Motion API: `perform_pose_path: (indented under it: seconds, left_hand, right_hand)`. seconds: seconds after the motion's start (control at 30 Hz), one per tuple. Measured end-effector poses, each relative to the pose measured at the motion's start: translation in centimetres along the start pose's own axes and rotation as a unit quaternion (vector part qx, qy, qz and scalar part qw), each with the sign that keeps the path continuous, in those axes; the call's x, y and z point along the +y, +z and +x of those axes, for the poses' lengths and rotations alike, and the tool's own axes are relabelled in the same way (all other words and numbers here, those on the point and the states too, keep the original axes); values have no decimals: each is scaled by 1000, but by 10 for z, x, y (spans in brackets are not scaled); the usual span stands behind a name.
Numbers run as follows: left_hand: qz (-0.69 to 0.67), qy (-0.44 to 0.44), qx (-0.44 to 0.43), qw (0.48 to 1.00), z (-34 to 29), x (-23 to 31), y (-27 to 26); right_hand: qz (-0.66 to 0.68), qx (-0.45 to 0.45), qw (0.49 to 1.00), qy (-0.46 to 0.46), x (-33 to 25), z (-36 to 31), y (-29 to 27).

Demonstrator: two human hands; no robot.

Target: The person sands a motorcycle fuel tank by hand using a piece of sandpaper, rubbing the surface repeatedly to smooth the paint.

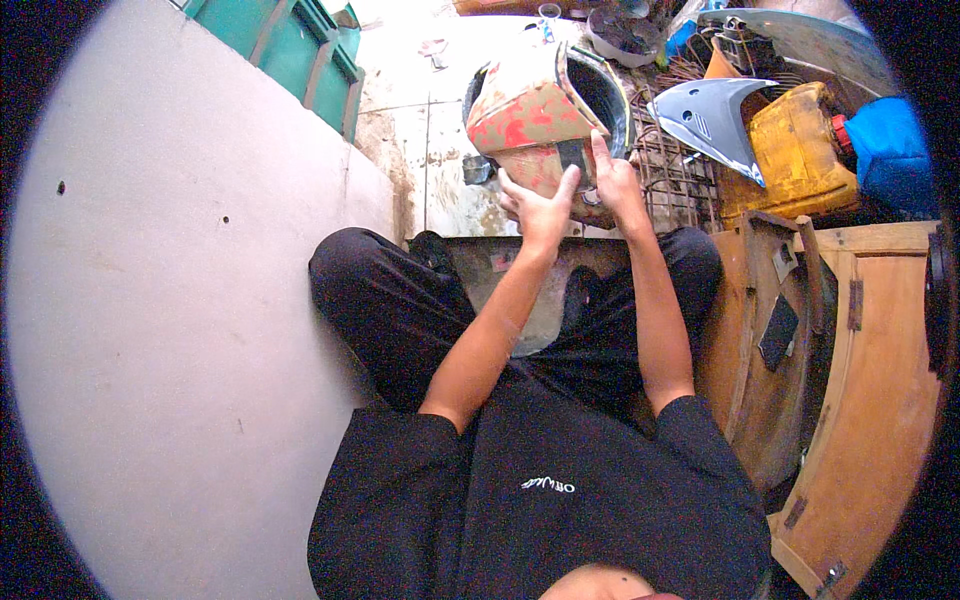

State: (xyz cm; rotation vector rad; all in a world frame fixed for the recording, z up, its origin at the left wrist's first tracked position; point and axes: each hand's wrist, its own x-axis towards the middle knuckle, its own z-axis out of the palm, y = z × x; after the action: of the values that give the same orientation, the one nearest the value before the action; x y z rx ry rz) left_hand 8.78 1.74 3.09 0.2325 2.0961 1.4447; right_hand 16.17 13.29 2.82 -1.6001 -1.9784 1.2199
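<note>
Between my hands is a curved body panel (535,115), beige with worn red patches, that looks like a motorcycle fairing. It is tilted over a dark round tub (618,95). My left hand (540,212) grips the panel's near side, thumb raised and fingers partly hidden behind it. My right hand (619,190) holds the right edge, with its index finger stretched along the surface. A dark patch shows on the panel between the two hands; I cannot tell whether it is a gap or a separate piece.
A white wall (200,270) runs along my left. On the right lie a metal grate (685,185), a grey-white panel (705,115), a yellow jerrycan (800,140), a blue bundle (890,155) and a wooden cabinet (890,330). A bowl (625,40) stands beyond the tub.
</note>
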Motion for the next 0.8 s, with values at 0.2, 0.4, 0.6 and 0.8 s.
perform_pose_path:
  seconds: [0.2, 0.4, 0.6, 0.8]
  left_hand:
    - [2, -11, 64, 998, 27, -9, 0]
    - [-23, -41, 83, 995, 52, -14, -9]
    - [46, -21, 78, 996, 51, 1, -10]
    - [132, 45, 11, 990, 46, 11, -20]
  right_hand:
    - [-13, -26, 1000, -1, -16, -10, -2]
    - [15, -17, 999, -27, -30, -20, 1]
    - [62, -48, 997, -10, -21, -12, -3]
    - [96, -40, 994, 32, -21, -17, -4]
